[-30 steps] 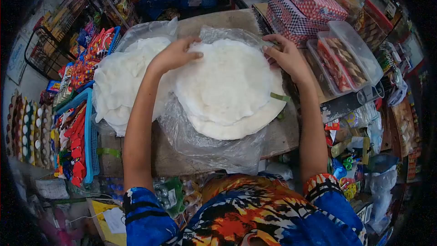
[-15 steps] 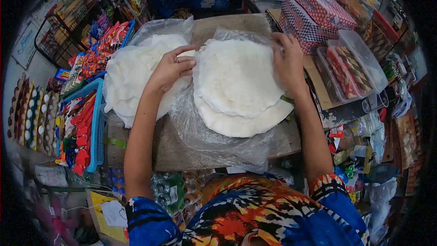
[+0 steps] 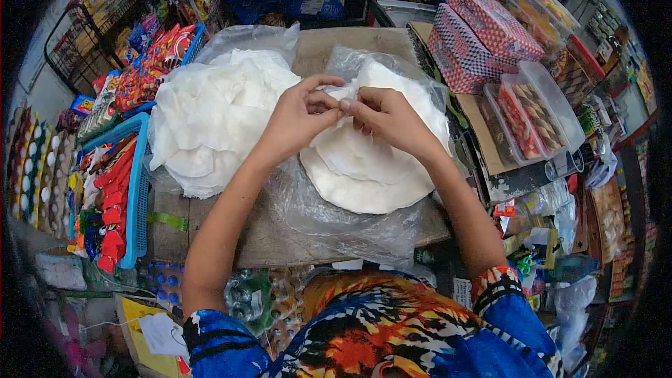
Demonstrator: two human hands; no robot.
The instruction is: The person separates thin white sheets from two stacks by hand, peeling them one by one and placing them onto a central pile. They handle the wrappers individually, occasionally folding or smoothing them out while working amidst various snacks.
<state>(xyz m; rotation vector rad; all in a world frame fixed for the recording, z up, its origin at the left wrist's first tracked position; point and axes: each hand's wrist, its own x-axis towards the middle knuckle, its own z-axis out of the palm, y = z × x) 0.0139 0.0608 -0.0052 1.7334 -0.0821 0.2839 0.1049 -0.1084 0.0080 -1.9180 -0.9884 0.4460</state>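
Head view: pinches a lifted white sheet [image 3: 380, 75] between thumb and curled fingers of both left hand [image 3: 301, 113] and right hand [image 3: 393, 120], tips almost meeting above the round white stack [image 3: 374, 192], probably for finer control of a thin, floppy edge. Cannot tell the exact fold behind the knuckles. Beneath the stack, clear plastic [image 3: 350, 234], presumably for cleanliness on the wooden table [image 3: 353, 37]. Just to the left, a rumpled white pile [image 3: 210, 126], likely for easy reach.
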